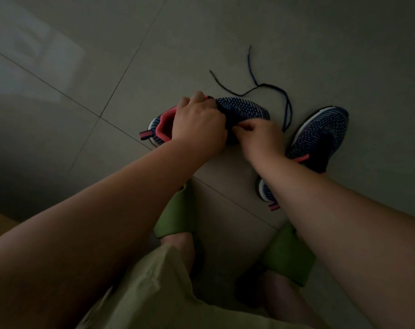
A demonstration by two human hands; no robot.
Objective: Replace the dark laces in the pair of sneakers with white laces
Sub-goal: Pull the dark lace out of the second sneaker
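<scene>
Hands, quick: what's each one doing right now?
Left hand: fingers curled, gripping the sneaker on its upper, by the collar.
Right hand: pinching something at the sneaker's midfoot, probably the dark lace; the pinch itself is hidden.

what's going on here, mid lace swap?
A person bends over two navy knit sneakers on a tiled floor. The left hand grips the left sneaker at its tongue; the right hand pinches at its lace area. A dark lace lies loose beyond it. The other sneaker sits untouched. No white laces visible.
</scene>
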